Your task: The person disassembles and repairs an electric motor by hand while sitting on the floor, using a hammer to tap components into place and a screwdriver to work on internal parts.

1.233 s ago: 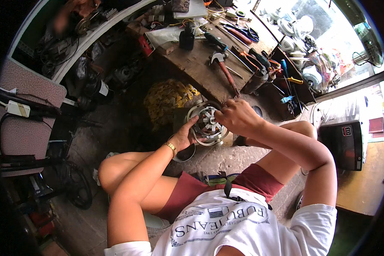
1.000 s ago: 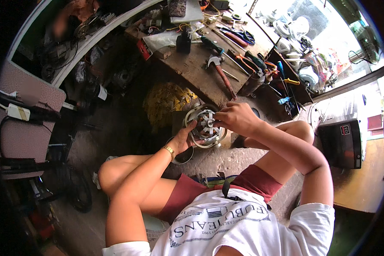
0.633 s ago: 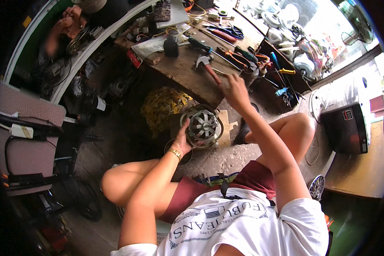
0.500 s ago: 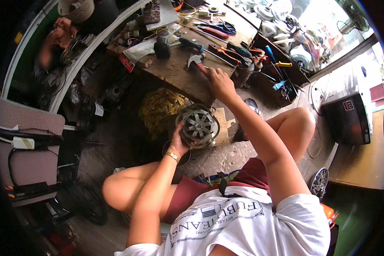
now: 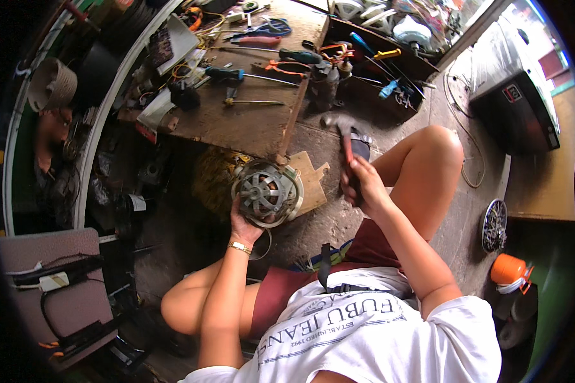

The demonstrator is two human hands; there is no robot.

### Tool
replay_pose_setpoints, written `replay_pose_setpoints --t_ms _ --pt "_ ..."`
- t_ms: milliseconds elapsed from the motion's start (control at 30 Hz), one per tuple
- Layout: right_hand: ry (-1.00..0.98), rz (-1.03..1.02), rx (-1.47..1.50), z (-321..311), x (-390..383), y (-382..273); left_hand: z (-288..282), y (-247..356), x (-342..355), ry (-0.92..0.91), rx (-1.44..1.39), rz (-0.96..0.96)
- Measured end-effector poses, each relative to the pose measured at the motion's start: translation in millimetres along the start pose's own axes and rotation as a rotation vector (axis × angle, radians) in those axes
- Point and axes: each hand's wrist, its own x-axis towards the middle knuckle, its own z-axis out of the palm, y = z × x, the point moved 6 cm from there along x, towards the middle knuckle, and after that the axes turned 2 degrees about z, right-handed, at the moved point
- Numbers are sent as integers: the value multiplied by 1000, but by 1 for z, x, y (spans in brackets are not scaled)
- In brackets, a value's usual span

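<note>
A round metal motor [image 5: 266, 191] with a slotted, spoked end is gripped at its near left side by my left hand [image 5: 243, 225]. It is tilted over a light wooden board [image 5: 310, 182] on the floor. My right hand [image 5: 368, 186] is closed around the red handle of a claw hammer [image 5: 347, 147], raised to the right of the motor and apart from it. The hammer's head points away from me, near a dark sandal.
Beyond the motor stands a low wooden table [image 5: 236, 124] with screwdrivers [image 5: 227, 73], pliers and wires. An open tool box [image 5: 390, 105] sits at its right. A bowl of small metal parts [image 5: 494, 226] and a black boxy appliance [image 5: 514, 118] are at the right.
My right hand has lifted the hammer off the table and drawn it back toward me. The motor has turned in my left hand. My view has shifted to the right.
</note>
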Motion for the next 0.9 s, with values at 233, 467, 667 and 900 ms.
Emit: replay_pose_setpoints --t_ms 233,467,667,900 --pt "-125 336 -151 -24 -26 64 8 -1 -14 -27 4 -57" --pt "-236 225 -300 1 -17 44 29 -5 -34 -14 -44 93" --pt "-109 166 -377 -12 10 49 26 -15 -42 -116 -208 -63" --pt "-94 239 -315 3 -7 45 36 -9 -55 -179 -131 -6"
